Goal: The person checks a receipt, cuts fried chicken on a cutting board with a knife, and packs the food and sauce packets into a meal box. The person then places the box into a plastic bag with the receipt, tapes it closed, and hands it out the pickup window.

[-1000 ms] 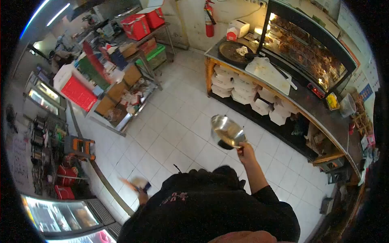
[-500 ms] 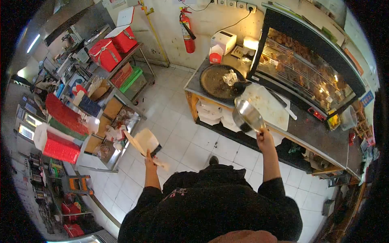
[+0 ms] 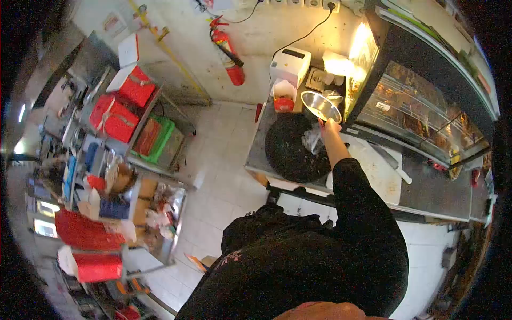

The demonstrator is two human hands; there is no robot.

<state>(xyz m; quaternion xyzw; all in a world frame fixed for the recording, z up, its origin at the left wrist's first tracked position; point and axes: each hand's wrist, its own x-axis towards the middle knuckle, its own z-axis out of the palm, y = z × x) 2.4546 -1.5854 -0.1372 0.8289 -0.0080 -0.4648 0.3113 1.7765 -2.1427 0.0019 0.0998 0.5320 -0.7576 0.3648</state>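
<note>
My right hand (image 3: 332, 128) is closed on the rim of a shiny metal bowl (image 3: 321, 106), held over the back of the counter. Below the bowl lies a round dark pan (image 3: 293, 149) with crumpled foil (image 3: 313, 140) at its right side. A white cutting board (image 3: 376, 173) with a knife (image 3: 392, 161) on it is right of my forearm. My left hand is hidden behind my body; only a corner of the cardboard piece (image 3: 197, 262) shows at the left of my black top.
A heated glass display case (image 3: 416, 106) stands at the right. Behind the pan are a white device (image 3: 289, 65) and a red-and-white box (image 3: 284, 96). A fire extinguisher (image 3: 228, 56) hangs on the wall. Red bags (image 3: 114, 117) and a cluttered shelf stand at the left.
I have moved up to the counter. My right hand has carried the bowl forward, over the counter behind the pan. My left hand and most of the cardboard have gone out of sight.
</note>
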